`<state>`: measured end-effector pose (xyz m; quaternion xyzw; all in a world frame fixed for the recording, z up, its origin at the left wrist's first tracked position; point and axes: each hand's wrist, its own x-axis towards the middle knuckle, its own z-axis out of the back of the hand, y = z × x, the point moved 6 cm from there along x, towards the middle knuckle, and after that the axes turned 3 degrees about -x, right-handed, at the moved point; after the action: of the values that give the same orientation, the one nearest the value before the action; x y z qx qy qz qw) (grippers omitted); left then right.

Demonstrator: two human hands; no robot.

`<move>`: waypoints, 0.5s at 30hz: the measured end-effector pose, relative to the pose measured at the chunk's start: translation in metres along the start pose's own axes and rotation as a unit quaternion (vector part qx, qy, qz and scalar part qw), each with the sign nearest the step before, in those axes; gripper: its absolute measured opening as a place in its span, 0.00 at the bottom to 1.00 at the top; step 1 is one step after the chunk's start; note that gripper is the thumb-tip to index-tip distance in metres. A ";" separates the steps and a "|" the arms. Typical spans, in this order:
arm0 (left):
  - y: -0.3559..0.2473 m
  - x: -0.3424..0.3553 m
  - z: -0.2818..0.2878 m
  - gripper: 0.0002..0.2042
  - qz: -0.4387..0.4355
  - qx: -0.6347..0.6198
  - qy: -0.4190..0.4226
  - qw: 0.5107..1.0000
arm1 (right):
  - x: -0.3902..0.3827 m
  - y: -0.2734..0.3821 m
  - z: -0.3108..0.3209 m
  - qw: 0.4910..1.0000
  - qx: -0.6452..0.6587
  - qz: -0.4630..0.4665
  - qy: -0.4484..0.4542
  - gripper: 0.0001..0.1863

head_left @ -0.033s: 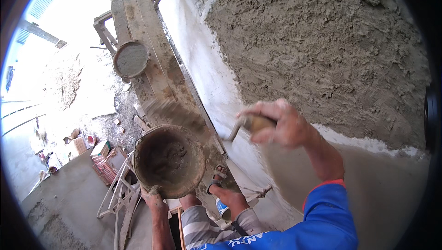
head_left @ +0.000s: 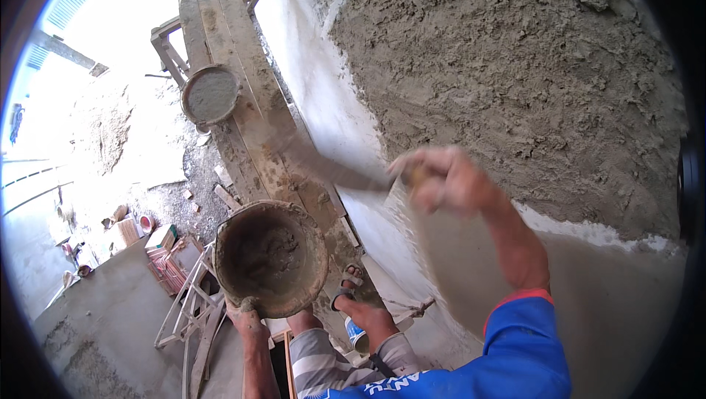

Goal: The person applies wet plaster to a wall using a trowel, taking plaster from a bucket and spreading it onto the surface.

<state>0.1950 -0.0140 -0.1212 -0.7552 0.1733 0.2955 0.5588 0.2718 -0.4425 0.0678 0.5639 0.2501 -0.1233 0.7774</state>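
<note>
head view is showing the right hand (head_left: pixel 448 178), right of centre in the frame, closing tightly around the handle of a trowel (head_left: pixel 331 169); its blurred blade is stretching left from the fist, over the planks. the left hand (head_left: pixel 246 318), low in the frame and left of centre, is gripping the rim of a round bucket (head_left: pixel 271 258) and holding it up beside the body. the bucket is holding only a shallow dark layer of wet mortar at its bottom, so it looks close to empty. judging by this, the step in hand is plastering the wall, with the trowel travelling between bucket and wall; the next move is calling for a clean scoop from the low mortar and a firm throw onto the bare part. the wall (head_left: pixel 515 68) is filling the upper right, rough with fresh grey plaster, and smoother below it. a plank scaffold (head_left: pixel 235 68) is running toward the upper left, carrying a second bucket (head_left: pixel 210 94) filled near its rim with grey mix. sandalled feet (head_left: pixel 353 303) are standing on the planks at lower centre. bricks and clutter (head_left: pixel 165 252) are lying on the ground at lower left.
</note>
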 end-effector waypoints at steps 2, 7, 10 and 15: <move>0.005 0.006 -0.010 0.33 -0.006 -0.001 0.016 1.000 | -0.012 -0.062 0.100 0.936 -0.176 -0.079 -0.293 0.15; 0.009 0.011 0.009 0.32 -0.009 0.074 0.000 0.997 | -0.095 -0.027 0.140 0.819 -0.207 -0.075 -0.530 0.18; 0.000 0.012 -0.020 0.31 -0.012 0.041 0.008 0.999 | -0.090 -0.056 0.068 0.920 -0.057 -0.176 -0.347 0.21; -0.035 0.001 -0.075 0.28 -0.087 0.198 0.030 0.976 | -0.050 -0.060 -0.066 0.920 -0.378 -0.102 0.004 0.22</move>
<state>0.2362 -0.0739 -0.0807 -0.6503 0.1788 0.1828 0.7153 0.1849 -0.4050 0.0290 0.1996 0.3374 -0.0962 0.9149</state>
